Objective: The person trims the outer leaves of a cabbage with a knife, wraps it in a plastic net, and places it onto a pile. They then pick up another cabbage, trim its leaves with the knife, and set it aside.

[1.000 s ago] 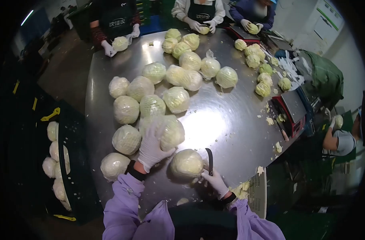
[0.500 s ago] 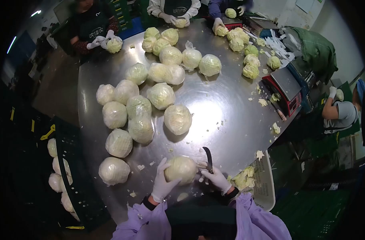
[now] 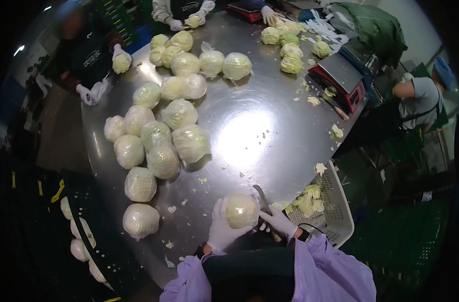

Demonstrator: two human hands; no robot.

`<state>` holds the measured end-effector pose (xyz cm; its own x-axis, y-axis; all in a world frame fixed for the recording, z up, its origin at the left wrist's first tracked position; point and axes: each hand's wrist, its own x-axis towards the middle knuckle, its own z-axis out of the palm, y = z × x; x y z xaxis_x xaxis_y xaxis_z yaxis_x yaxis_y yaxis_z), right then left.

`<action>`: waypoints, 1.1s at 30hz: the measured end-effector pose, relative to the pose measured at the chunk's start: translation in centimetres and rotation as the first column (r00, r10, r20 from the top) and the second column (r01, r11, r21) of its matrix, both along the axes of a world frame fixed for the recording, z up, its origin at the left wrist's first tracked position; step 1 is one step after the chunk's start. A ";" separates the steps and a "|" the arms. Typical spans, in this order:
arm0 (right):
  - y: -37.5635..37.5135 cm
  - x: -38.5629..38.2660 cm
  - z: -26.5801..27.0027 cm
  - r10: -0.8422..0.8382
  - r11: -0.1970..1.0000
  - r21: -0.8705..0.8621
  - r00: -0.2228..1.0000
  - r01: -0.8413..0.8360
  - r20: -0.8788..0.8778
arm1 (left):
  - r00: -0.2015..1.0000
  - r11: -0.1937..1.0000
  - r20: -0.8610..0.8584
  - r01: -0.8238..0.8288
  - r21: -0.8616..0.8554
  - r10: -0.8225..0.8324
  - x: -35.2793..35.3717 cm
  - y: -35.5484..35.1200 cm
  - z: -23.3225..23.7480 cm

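A pale, glossy round cabbage (image 3: 242, 210) stands near the front edge of the steel table. My gloved left hand (image 3: 224, 229) grips its left side, fingers curved round it. My gloved right hand (image 3: 278, 222) is closed round a curved knife (image 3: 261, 195), at the cabbage's right side. The blade points up and away from me, and the handle end shows below the hand. Farther left, several cabbages in clear wrap lie grouped, among them a near one (image 3: 140, 221) and one in the middle (image 3: 190, 143).
A white basket (image 3: 344, 217) holding leaf scraps (image 3: 306, 202) stands at the table's right edge. Beyond lie a red scale (image 3: 340, 83), another knife (image 3: 339, 110) and unwrapped cabbages (image 3: 291, 58). Co-workers (image 3: 184, 15) stand round the table (image 3: 285, 131). A dark crate (image 3: 83, 201) with cabbages is lower left.
The view has shifted, so the table's things sit farther left. My right hand and knife are lower, with the handle now visible. A co-worker at left has moved one hand off a cabbage.
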<state>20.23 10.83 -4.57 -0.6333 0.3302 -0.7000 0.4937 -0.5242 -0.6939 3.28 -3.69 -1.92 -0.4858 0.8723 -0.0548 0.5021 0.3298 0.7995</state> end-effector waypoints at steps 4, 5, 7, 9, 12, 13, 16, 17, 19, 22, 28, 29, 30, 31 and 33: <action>-3.7 3.4 1.7 -0.064 0.987 0.155 0.993 0.048 0.100 | 0.973 0.996 -0.221 0.059 -0.070 -0.073 1.6 3.2 1.1; -3.6 3.3 2.7 -0.035 0.972 0.235 0.984 -0.007 0.173 | 0.973 0.995 -0.215 0.077 -0.070 -0.091 1.7 3.4 1.1; -3.7 3.7 3.4 0.013 0.790 0.606 0.989 -0.099 0.145 | 0.970 0.993 -0.234 0.043 -0.108 -0.068 1.8 3.7 1.1; -4.1 3.5 4.1 0.113 0.534 0.822 0.980 -0.199 0.164 | 0.967 0.993 -0.245 0.043 -0.110 -0.069 1.9 3.9 1.3; -4.0 1.5 3.2 0.108 0.530 0.748 0.907 -0.400 0.408 | 0.963 0.993 -0.264 0.031 -0.111 -0.060 2.1 3.8 0.9; -3.5 0.6 3.8 0.118 0.552 0.708 0.882 -0.440 0.456 | 0.962 0.994 -0.269 0.013 -0.105 -0.041 2.2 3.9 0.8; -3.0 1.4 4.3 0.131 0.472 0.790 0.917 -0.391 0.376 | 0.969 0.993 -0.245 -0.003 -0.115 -0.026 1.9 4.1 1.2; -3.3 2.1 4.4 0.130 0.478 0.788 0.918 -0.389 0.374 | 0.969 0.993 -0.246 0.000 -0.120 -0.030 2.0 4.0 1.1; -3.9 3.1 4.5 0.167 0.486 0.720 0.862 -0.495 0.480 | 0.966 0.997 -0.256 0.004 -0.083 -0.025 2.0 3.9 1.0; -3.5 1.8 3.4 0.154 0.507 0.725 0.876 -0.467 0.457 | 0.957 0.996 -0.290 0.002 -0.085 -0.026 1.9 4.2 0.7; -1.9 0.7 3.6 0.168 0.493 0.736 0.880 -0.465 0.444 | 0.971 0.992 -0.236 0.004 -0.126 -0.034 1.1 5.3 1.1; -2.2 1.5 3.9 0.185 0.491 0.721 0.867 -0.489 0.462 | 0.970 0.992 -0.242 0.004 -0.127 -0.035 0.9 5.4 1.1; -2.6 2.1 4.1 0.201 0.492 0.705 0.855 -0.510 0.479 | 0.971 0.994 -0.237 0.004 -0.107 -0.030 0.7 5.4 0.9; -2.9 2.7 4.3 0.219 0.485 0.678 0.828 -0.552 0.517 | 0.973 0.996 -0.228 0.005 -0.086 -0.025 0.5 5.5 0.9; -2.8 2.3 3.8 0.212 0.497 0.676 0.831 -0.545 0.515 | 0.981 0.993 -0.190 0.020 -0.112 -0.042 0.2 5.8 1.6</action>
